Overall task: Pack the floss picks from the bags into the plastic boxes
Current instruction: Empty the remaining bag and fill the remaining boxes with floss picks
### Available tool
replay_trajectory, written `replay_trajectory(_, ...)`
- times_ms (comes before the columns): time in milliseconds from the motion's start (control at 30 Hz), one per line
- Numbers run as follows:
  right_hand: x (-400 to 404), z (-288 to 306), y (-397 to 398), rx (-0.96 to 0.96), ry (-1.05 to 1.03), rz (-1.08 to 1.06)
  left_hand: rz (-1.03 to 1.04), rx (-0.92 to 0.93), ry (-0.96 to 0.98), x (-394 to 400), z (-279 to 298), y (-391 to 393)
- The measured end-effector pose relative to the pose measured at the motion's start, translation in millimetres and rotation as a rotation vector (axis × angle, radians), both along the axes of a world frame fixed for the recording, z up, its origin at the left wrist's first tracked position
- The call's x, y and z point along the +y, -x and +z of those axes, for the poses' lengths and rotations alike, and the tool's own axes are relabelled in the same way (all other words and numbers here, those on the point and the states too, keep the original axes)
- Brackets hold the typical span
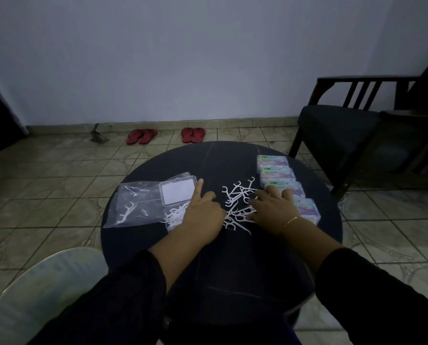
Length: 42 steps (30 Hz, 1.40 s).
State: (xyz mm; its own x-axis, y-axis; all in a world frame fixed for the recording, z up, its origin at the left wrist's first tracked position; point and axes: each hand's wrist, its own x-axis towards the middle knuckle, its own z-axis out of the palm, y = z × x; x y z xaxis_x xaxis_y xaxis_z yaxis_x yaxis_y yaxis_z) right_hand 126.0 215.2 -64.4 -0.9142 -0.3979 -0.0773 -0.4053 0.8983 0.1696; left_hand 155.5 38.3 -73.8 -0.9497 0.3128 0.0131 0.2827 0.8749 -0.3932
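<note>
A loose pile of white floss picks (238,202) lies in the middle of the round dark table (233,155). My right hand (274,207) rests flat on the pile's right side, fingers spread. My left hand (203,207) lies at the pile's left edge, its index finger stretched toward the open clear plastic box (178,192). The box's lower half holds several picks (174,216). A clear plastic bag (133,205) with a few picks inside lies left of the box. Neither hand visibly holds anything.
Several closed, labelled plastic boxes (282,180) stand in a row along the table's right side. A dark chair (345,125) is at the right. Two pairs of red sandals (168,135) lie by the far wall. A pale round seat (41,290) sits at lower left.
</note>
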Motion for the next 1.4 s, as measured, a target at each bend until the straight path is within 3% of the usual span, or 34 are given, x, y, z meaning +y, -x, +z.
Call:
replay_trajectory(200,1,5,9,-0.162,-0.085,0.025,0.041,0.002,-0.077,0,-2,2)
replay_trajectory(767,-3,-1,-9,0.163,-0.054,0.237,0.013,-0.004,-0.105,2,9,-1)
replay_trajectory(967,-1,-2,-11,0.120,-0.031,0.212,0.093,-0.102,-0.177,6,10,-1)
replay_trajectory(1100,0,2,-11,0.103,-0.057,0.229,0.168,-0.169,-0.115,15,15,-1)
replay_trajectory(1400,-5,4,-17,0.125,-0.120,0.240,0.157,-0.156,-0.100,19,14,-13)
